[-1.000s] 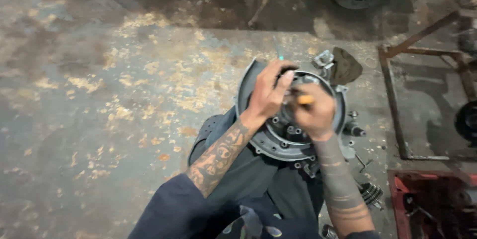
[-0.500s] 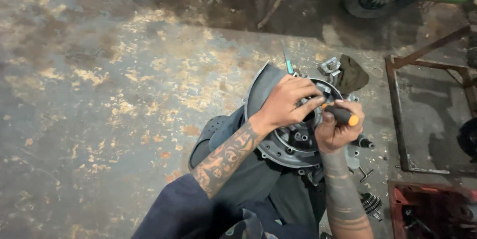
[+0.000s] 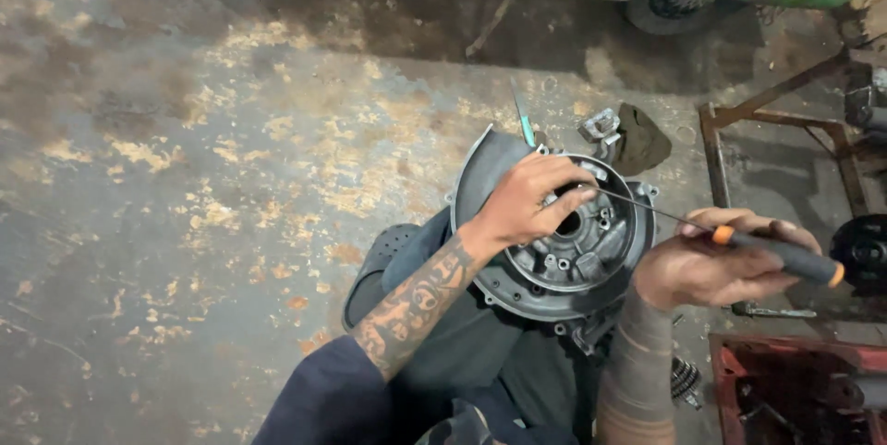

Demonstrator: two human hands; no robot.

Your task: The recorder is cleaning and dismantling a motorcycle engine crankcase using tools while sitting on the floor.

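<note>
A round grey metal engine casing (image 3: 573, 242) is seen propped against the person's leg, low on the concrete floor (image 3: 185, 177), near the middle of the view. Its open face is turned upward and shows a ring of bolt holes around the flange, several raised bosses inside, and a dark central bore. The metal is dull and stained with grease.

The left hand (image 3: 531, 200) is laid over the upper rim of the casing, its fingers curled down toward the bore; its grip is partly closed on the rim and around the tip of a thin shaft. That shaft belongs to a screwdriver (image 3: 739, 240) with a black handle banded in orange at both ends. The handle is wrapped by the right hand (image 3: 716, 265), whose grip is pressed together around it, just to the right of the casing. The shaft is slanted from the handle up and left into the casing's centre.

The floor is rough concrete, blotched with yellow-brown patches and dark oil stains. Just beyond the casing, a small metal part (image 3: 601, 123) and a dark folded rag (image 3: 642, 138) are lying. A rusty steel frame (image 3: 739, 117) is standing at the right, and a red crate (image 3: 804, 390) holding parts is seen at the lower right. A wheel (image 3: 670, 1) of a blue and green vehicle is visible at the top edge.
</note>
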